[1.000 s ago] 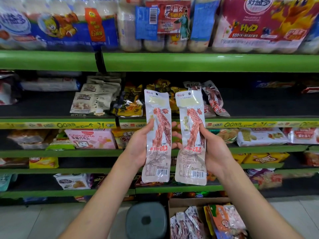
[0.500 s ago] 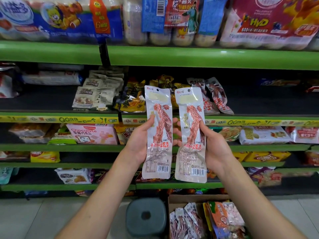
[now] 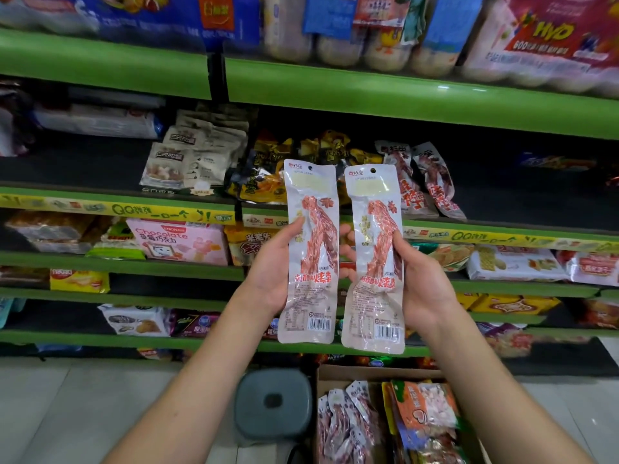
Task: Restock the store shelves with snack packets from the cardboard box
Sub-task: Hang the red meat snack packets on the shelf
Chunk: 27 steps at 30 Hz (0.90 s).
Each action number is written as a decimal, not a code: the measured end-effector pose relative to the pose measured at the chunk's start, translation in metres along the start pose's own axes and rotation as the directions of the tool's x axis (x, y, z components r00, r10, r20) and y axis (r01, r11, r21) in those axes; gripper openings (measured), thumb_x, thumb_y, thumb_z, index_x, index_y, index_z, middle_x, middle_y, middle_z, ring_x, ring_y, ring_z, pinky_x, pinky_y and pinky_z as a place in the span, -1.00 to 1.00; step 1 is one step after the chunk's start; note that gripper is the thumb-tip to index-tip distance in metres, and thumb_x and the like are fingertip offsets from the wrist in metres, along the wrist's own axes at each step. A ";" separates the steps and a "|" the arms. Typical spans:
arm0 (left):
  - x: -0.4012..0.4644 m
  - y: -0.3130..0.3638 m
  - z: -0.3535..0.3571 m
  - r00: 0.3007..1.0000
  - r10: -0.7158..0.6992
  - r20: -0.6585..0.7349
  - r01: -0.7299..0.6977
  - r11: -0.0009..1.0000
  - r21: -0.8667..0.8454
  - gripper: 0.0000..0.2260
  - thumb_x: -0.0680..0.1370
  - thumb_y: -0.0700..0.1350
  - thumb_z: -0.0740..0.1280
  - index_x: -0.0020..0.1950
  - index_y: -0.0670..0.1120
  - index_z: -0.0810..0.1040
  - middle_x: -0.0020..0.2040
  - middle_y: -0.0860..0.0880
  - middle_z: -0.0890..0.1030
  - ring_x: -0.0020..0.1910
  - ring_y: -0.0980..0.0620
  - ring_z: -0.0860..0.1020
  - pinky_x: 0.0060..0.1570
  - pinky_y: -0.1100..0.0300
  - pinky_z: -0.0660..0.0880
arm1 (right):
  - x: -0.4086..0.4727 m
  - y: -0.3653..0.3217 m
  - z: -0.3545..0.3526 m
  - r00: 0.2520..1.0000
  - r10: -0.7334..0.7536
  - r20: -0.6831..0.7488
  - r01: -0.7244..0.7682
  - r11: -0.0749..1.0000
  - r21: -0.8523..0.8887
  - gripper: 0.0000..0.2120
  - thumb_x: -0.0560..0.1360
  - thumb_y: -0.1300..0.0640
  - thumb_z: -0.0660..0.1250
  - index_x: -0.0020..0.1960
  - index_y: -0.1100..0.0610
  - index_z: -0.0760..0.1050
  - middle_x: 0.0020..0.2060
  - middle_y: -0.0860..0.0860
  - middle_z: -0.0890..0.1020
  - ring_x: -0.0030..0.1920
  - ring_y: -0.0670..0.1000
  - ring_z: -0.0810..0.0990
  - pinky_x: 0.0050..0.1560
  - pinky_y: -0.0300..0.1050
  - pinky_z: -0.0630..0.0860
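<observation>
Upright, each hand [image 3: 268,269] grips one packet [image 3: 310,252].

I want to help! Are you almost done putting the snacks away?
Not yet. Two matching packets already lie on the shelf. The left hand and right hand each hold one more packet, upright. The cardboard box on the floor still has plenty of packets left.

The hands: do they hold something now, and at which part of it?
Each holds one long snack packet upright at its middle: the left hand grips the left packet, the right hand grips the right packet.
</observation>
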State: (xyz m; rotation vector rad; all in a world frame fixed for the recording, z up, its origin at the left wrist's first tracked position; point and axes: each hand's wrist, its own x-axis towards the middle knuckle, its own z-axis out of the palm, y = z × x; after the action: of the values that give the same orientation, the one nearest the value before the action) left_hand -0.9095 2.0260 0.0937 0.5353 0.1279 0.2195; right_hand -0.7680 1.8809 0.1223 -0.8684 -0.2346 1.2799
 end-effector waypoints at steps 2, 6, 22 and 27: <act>0.002 -0.002 -0.001 1.000 -0.005 -0.003 0.005 1.000 -0.023 -0.52 0.59 0.11 0.24 0.20 -0.27 0.67 0.12 -0.20 0.68 0.05 -0.14 0.67 0.13 -0.07 0.57 | 0.000 0.000 -0.001 1.000 0.001 -0.020 -0.001 1.000 -0.005 -0.60 0.57 -0.05 0.22 0.18 0.17 0.67 0.25 0.20 0.63 0.24 0.18 0.63 0.33 0.25 0.42; 0.008 -0.007 -0.002 0.998 0.015 -0.059 -0.018 0.998 -0.052 -0.48 0.59 0.09 0.25 0.28 -0.33 0.59 0.18 -0.27 0.63 0.01 -0.22 0.64 0.07 -0.20 0.57 | -0.001 -0.001 -0.003 0.999 0.005 -0.038 -0.005 1.000 -0.004 -0.61 0.57 -0.04 0.22 0.17 0.17 0.67 0.24 0.22 0.63 0.22 0.20 0.64 0.28 0.25 0.49; 0.030 -0.034 0.029 0.924 0.175 -0.341 -0.120 0.977 0.176 -0.88 0.50 -0.15 0.37 0.02 -0.09 0.56 -0.25 -0.04 0.54 -0.40 0.06 0.47 -0.48 0.26 0.42 | -0.011 -0.025 -0.037 0.998 0.005 -0.065 0.002 0.994 0.108 -0.51 0.59 0.01 0.08 0.44 0.18 0.41 0.20 0.31 0.61 -0.19 0.09 0.49 -0.23 -0.07 0.43; 0.048 -0.043 0.062 0.841 0.320 -0.436 -0.082 0.872 0.482 -0.69 0.52 -0.23 0.43 0.18 0.07 0.53 -0.06 -0.09 0.75 -0.22 -0.01 0.71 -0.34 0.20 0.59 | -0.031 -0.057 -0.059 0.990 -0.065 -0.129 0.064 0.998 -0.012 -0.56 0.59 0.00 0.12 0.34 0.21 0.48 -0.04 0.22 0.69 -0.27 0.13 0.60 -0.30 -0.06 0.51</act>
State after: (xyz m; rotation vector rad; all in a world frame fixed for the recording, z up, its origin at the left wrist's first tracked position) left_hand -0.8446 1.9714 0.1213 0.9493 0.6515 0.5531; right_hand -0.7003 1.8259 0.1307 -0.9396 -0.1633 1.1589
